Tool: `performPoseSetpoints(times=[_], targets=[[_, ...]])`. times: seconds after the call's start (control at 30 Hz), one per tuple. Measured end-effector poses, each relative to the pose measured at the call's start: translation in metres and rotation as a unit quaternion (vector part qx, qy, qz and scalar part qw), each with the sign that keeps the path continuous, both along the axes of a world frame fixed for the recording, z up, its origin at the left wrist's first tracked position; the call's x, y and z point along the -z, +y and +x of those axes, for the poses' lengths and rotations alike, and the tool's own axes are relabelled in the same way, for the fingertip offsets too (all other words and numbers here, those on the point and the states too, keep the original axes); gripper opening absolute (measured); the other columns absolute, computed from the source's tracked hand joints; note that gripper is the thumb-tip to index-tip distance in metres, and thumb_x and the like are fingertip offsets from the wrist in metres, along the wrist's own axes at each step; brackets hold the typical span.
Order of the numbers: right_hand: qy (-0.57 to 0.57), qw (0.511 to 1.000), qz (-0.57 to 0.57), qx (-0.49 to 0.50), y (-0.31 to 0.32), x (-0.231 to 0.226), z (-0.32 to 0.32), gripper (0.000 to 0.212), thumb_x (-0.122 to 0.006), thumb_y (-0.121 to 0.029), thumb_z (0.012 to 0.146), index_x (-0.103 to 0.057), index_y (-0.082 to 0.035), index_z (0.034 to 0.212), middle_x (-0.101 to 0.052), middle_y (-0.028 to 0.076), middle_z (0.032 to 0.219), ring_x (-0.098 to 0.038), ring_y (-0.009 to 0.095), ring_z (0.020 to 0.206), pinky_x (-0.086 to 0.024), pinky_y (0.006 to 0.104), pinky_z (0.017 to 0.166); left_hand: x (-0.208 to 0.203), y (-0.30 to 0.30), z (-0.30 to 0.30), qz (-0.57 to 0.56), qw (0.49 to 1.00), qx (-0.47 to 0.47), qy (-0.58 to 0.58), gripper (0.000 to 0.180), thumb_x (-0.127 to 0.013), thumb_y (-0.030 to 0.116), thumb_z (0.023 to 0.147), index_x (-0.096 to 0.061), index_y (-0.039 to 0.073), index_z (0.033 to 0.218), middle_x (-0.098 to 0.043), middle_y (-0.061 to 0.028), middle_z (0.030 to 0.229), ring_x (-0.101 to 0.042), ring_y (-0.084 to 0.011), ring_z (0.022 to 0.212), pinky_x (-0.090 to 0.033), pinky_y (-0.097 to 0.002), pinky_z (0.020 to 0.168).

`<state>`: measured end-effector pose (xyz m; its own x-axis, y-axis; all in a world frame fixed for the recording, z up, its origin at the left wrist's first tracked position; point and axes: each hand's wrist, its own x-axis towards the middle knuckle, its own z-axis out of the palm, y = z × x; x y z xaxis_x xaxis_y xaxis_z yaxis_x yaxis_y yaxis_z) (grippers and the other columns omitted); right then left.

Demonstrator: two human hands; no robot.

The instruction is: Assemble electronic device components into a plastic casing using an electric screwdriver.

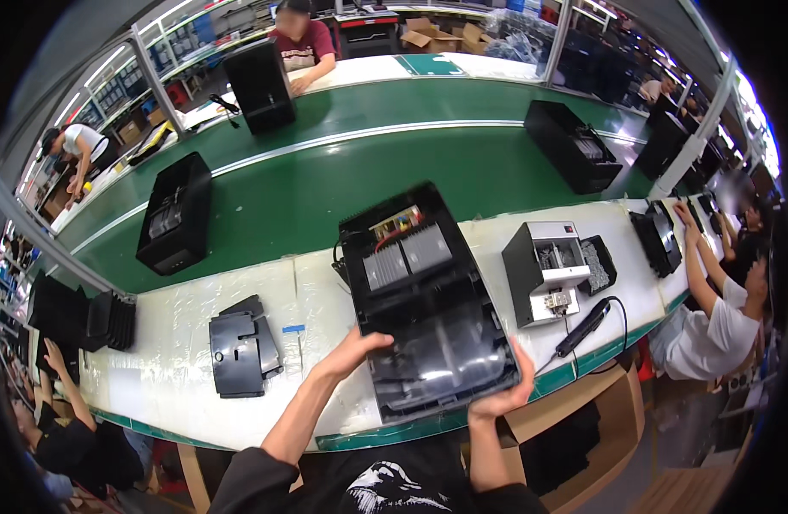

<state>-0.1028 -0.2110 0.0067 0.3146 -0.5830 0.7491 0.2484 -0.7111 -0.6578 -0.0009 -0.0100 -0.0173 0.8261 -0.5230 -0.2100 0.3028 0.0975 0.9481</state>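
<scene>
Between my two hands is a black plastic device housing (441, 351), its interior open to view. Grey finned heat sinks (408, 257) and a small circuit board with red wires (396, 224) sit in its far half. The near half is a smooth, shiny black hollow. My left hand (359, 353) grips the left side, thumb over the edge and the other fingers hidden. My right hand (507, 390) is wrapped round the near right corner. To its right lies a black electric screwdriver (584, 329), below a screw feeder (544, 265) with a black tray of screws (598, 265).
Black moulded plates (239, 351) and a blue strip (293, 329) lie left on the white bench (162, 343). Beyond runs a green conveyor (325, 184) carrying several black housings (175, 214). An open carton (621, 428) stands below the bench. People work at both sides and across.
</scene>
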Motion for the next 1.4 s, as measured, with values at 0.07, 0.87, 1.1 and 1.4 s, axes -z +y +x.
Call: performPoseSetpoints(times=[0.07, 0.87, 1.1, 1.4], targets=[[-0.029, 0.975, -0.157, -0.155, 0.008, -0.069, 0.026, 0.047, -0.04, -0.035, 0.09, -0.056, 0.007, 0.105, -0.062, 0.018, 0.101, -0.062, 0.033, 0.086, -0.047, 0.0429, 0.084, -0.004, 0.014, 0.008, -0.104, 0.969, -0.054, 0.218, 0.054, -0.057, 0.02, 0.073, -0.047, -0.004, 0.12, -0.057, -0.0176, 0.113, -0.055, -0.0282, 0.105, -0.042, -0.0381, 0.096], [0.324, 0.889, -0.247, -0.207, 0.097, 0.089, 0.038, 0.042, -0.058, -0.023, 0.077, -0.057, 0.001, 0.112, -0.051, 0.022, 0.123, -0.045, 0.033, 0.119, -0.034, 0.0469, 0.101, -0.026, -0.06, 0.191, -0.563, 0.787, -0.19, 0.169, 0.068, -0.053, 0.027, 0.087, -0.021, 0.004, 0.141, -0.042, -0.0198, 0.134, -0.047, -0.0245, 0.119, -0.042, -0.0344, 0.096], [0.323, 0.893, -0.224, -0.218, 0.097, 0.087, 0.04, 0.042, -0.06, -0.02, 0.077, -0.056, 0.0, 0.113, -0.05, 0.021, 0.124, -0.045, 0.034, 0.119, -0.034, 0.0467, 0.1, 0.08, 0.001, 0.074, -0.356, 0.909, -0.118, 0.182, 0.045, -0.049, 0.015, 0.085, -0.044, 0.003, 0.128, -0.056, -0.0136, 0.116, -0.055, -0.0218, 0.099, -0.044, -0.0357, 0.089], [0.318, 0.894, -0.22, -0.227, 0.1, 0.084, 0.03, 0.042, -0.057, -0.023, 0.08, -0.053, 0.002, 0.113, -0.049, 0.022, 0.124, -0.042, 0.034, 0.122, -0.031, 0.0449, 0.103, 0.065, 0.017, 0.049, -0.268, 0.949, -0.08, 0.143, 0.039, -0.048, 0.011, 0.086, -0.045, 0.0, 0.123, -0.06, -0.0132, 0.105, -0.059, -0.0207, 0.09, -0.047, -0.0351, 0.083]])
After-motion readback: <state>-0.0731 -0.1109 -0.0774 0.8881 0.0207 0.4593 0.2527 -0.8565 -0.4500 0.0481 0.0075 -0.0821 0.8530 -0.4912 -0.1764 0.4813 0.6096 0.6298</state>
